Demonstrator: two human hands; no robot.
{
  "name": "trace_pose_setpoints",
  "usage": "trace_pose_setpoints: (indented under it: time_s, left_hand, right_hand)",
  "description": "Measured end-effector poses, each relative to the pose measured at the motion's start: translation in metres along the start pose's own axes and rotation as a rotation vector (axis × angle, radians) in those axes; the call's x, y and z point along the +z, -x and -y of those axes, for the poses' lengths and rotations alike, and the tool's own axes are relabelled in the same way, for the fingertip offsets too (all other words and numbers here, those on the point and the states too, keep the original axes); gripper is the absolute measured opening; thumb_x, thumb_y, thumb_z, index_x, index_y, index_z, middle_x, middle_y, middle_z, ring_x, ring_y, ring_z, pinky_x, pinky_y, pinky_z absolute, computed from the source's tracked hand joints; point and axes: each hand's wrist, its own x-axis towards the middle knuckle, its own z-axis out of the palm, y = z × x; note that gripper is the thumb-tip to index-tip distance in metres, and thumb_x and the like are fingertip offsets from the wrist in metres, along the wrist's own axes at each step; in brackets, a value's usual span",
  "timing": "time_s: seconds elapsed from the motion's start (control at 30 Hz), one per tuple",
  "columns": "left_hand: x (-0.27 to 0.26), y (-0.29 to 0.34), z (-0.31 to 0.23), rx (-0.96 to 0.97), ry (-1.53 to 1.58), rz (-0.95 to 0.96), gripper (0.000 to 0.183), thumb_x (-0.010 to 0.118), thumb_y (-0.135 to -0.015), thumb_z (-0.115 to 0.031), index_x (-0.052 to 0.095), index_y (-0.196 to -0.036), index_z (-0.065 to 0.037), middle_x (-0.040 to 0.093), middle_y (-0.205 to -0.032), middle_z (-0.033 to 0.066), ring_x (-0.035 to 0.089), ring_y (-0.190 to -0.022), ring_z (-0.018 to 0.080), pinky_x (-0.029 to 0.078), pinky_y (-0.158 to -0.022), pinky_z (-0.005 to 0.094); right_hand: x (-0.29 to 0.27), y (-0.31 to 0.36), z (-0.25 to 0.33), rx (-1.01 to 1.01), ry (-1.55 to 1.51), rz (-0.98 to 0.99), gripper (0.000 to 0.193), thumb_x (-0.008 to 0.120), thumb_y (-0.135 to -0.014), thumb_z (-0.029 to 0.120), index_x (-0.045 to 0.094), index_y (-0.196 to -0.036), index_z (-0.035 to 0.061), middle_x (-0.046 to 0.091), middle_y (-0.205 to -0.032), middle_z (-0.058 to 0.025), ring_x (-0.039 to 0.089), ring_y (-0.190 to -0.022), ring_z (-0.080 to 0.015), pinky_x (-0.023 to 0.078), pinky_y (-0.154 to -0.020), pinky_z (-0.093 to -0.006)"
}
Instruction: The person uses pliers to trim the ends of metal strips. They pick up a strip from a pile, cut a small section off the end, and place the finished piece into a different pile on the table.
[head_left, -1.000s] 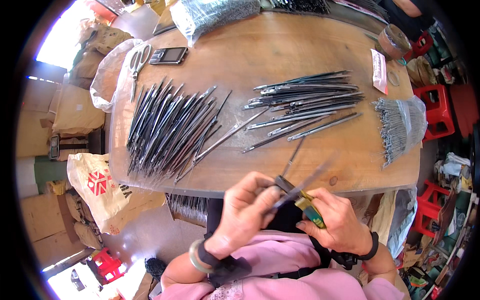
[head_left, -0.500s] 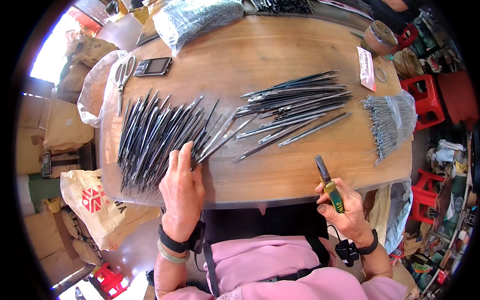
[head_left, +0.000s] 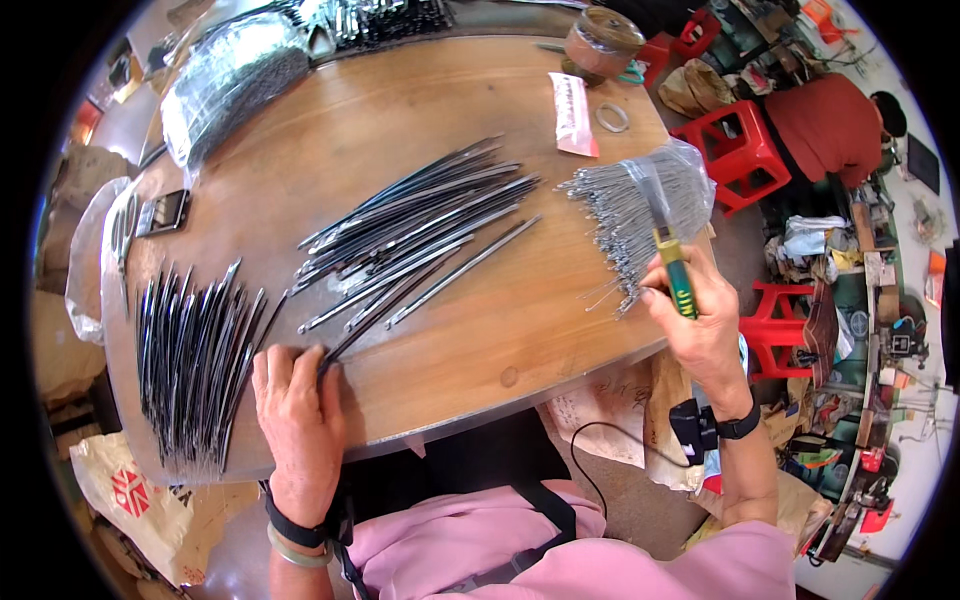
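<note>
My left hand (head_left: 298,415) rests near the table's front edge with bent fingers. Its thumb and fingertips close on the near end of a long, thin dark metal strip (head_left: 372,320). Left of it lies a dense pile of similar black strips (head_left: 195,370); a second, slanted pile of strips (head_left: 425,215) spreads beyond it. My right hand (head_left: 700,315) grips a hand tool (head_left: 680,283) by its green and yellow handle. The tool's flat metal end points away from me, above a bundle of thin grey wires (head_left: 625,215) partly wrapped in clear plastic.
A phone (head_left: 163,213) and scissors (head_left: 124,235) lie at the table's left. Far back is a plastic bag of grey pieces (head_left: 235,90). A jar (head_left: 603,45), a pink-white packet (head_left: 572,115) and a ring (head_left: 612,118) sit back right. Red stools (head_left: 735,150) stand beyond the table.
The view has swung right. My right hand has carried the tool over the wire bundle. My left hand has moved away from the left pile to the near end of a strip.
</note>
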Motion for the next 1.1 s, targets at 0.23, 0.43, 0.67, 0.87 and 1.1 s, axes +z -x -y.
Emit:
trace_pose_setpoints:
  time_s: [0.23,0.43,0.67,0.87,1.1]
  left_hand:
    - [-0.009,0.006,0.001,-0.142,0.274,0.04,0.012,0.065,-0.08,0.007,0.06,-0.088,0.0,0.054,-0.08,0.014,0.056,-0.07,0.0301,0.045,-0.062,0.037]
    - [-0.02,0.03,0.002,-0.41,0.643,0.086,0.011,0.064,-0.089,0.005,0.054,-0.084,0.001,0.053,-0.066,0.0036,0.048,-0.054,0.0074,0.037,-0.049,0.0239]
    - [-0.029,0.056,0.006,-0.787,1.319,0.196,0.009,0.067,-0.091,-0.003,0.059,-0.093,0.0,0.065,-0.076,0.0114,0.05,-0.043,0.0119,0.035,-0.036,0.0235]
    - [-0.038,0.058,-0.001,-0.949,1.775,0.157,0.026,0.071,-0.088,-0.007,0.058,-0.11,-0.002,0.063,-0.082,0.0124,0.05,-0.045,0.0127,0.038,-0.035,0.0235]
    - [-0.043,0.053,-0.04,-0.941,2.259,0.169,0.069,0.068,-0.075,0.005,0.042,-0.139,0.007,0.056,-0.077,0.0134,0.054,-0.048,0.018,0.046,-0.034,0.0286]
  right_hand:
    - [0.02,-0.007,-0.011,-0.514,0.488,0.2,0.017,0.068,-0.068,0.002,0.059,-0.082,0.0001,0.059,-0.103,-0.0146,0.06,-0.088,-0.0319,0.053,-0.075,-0.0393]
    - [0.01,-0.009,0.005,-0.58,0.568,0.052,0.021,0.068,-0.064,-0.004,0.06,-0.083,-0.0003,0.06,-0.106,-0.0157,0.061,-0.087,-0.0322,0.052,-0.073,-0.0408]
    - [-0.007,0.016,0.077,-0.202,-0.158,-0.327,0.015,0.071,-0.08,0.0,0.066,-0.094,-0.0017,0.064,-0.108,-0.0134,0.063,-0.084,-0.0189,0.05,-0.076,-0.0298]
    - [0.023,0.045,0.022,0.076,-0.28,-0.242,0.013,0.07,-0.086,0.004,0.067,-0.098,0.0007,0.062,-0.111,-0.0126,0.059,-0.087,-0.0154,0.047,-0.079,-0.028]
    - [0.036,0.071,-0.001,0.713,-1.785,-0.173,0.014,0.07,-0.087,0.006,0.066,-0.101,0.004,0.057,-0.114,-0.0112,0.054,-0.086,-0.0185,0.045,-0.068,-0.0299]
